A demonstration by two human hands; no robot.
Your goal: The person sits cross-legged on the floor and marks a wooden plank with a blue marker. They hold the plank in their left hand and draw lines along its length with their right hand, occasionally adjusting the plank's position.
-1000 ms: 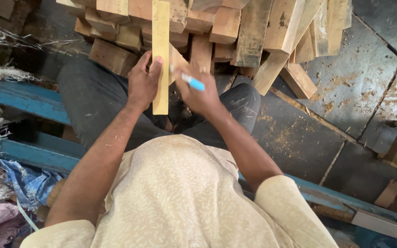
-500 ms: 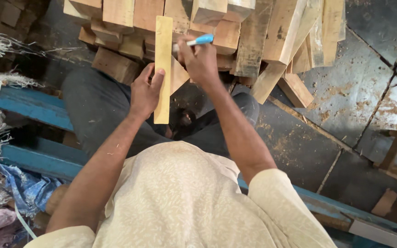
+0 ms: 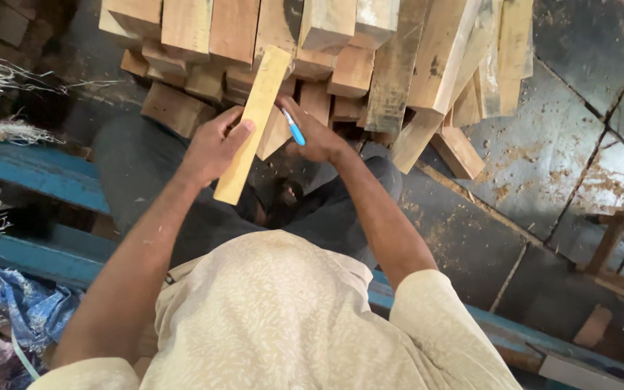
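left hand (image 3: 214,148): closing around the lower half of a flat wooden strip (image 3: 253,121), thumb lying across its face, fingers wrapping behind; grasping it firmly.
right hand (image 3: 313,137): curling shut on a blue pen (image 3: 294,128), pen tip pointing toward 11 o'clock, resting at the strip's right edge.
wooden strip: standing tilted, top end leaning toward 1 o'clock, bottom end hanging at 6 o'clock below the left hand, over the lap; upper end overlapping the wood stack behind it.
strip vs hands: sitting between both hands, left hand at its 9 o'clock side, right hand at its 3 o'clock side, just beside.
pen vs strip: tip touching or almost touching the strip edge, cannot tell which.
second wood piece (image 3: 276,133): pale wedge showing behind the strip, just beside the right hand; cannot tell who is holding it.
wood stack (image 3: 341,50): blocks and planks piling at 12 o'clock, beyond the hands.
bench (image 3: 37,177): blue rails running at 9 o'clock, under the person.
floor (image 3: 543,144): dark slabs with sawdust lying at 3 o'clock.
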